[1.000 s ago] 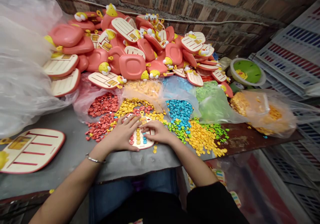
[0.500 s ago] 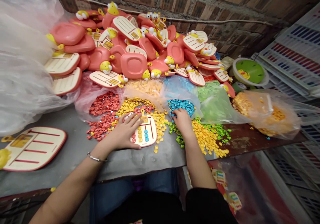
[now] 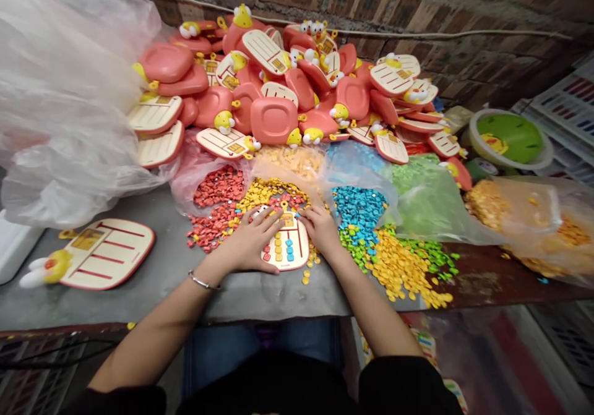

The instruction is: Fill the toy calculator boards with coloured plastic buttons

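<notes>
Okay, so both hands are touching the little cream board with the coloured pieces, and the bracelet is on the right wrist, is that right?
Not quite. The head view shows the bracelet on the left wrist, not the right. The rest holds: the left hand and the right hand both touch the little cream board with the coloured pieces.

Left half of the toy board (image 3: 291, 249) beneath the left hand (image 3: 248, 245)

I record soft, even light from above on the grey table (image 3: 171, 273), faint shadow under my left hand (image 3: 248, 245), mild glare on the clear plastic bag (image 3: 60, 93), dim brick wall (image 3: 464, 50), bowed, softer edges.
</notes>
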Demonstrator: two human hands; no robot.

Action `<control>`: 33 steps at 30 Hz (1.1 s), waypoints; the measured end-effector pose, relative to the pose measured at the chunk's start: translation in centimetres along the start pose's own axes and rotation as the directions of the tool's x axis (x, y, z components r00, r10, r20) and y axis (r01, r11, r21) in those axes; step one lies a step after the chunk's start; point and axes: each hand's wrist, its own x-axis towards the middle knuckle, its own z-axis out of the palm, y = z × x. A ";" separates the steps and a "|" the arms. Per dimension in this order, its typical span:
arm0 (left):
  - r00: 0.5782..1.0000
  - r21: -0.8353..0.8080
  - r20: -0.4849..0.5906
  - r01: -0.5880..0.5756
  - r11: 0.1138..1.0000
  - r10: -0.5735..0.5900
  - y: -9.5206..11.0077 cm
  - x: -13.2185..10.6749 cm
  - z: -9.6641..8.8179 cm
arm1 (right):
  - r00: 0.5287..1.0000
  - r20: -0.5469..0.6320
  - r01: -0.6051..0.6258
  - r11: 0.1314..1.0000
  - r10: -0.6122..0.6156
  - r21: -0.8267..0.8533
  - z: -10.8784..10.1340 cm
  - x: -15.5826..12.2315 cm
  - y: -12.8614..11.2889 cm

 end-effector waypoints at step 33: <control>1.000 0.018 0.001 0.015 1.000 -0.015 -0.2 0.1 0.0 | 0.981 0.186 -0.011 0.962 0.063 -0.272 -7.8 -6.8 0.6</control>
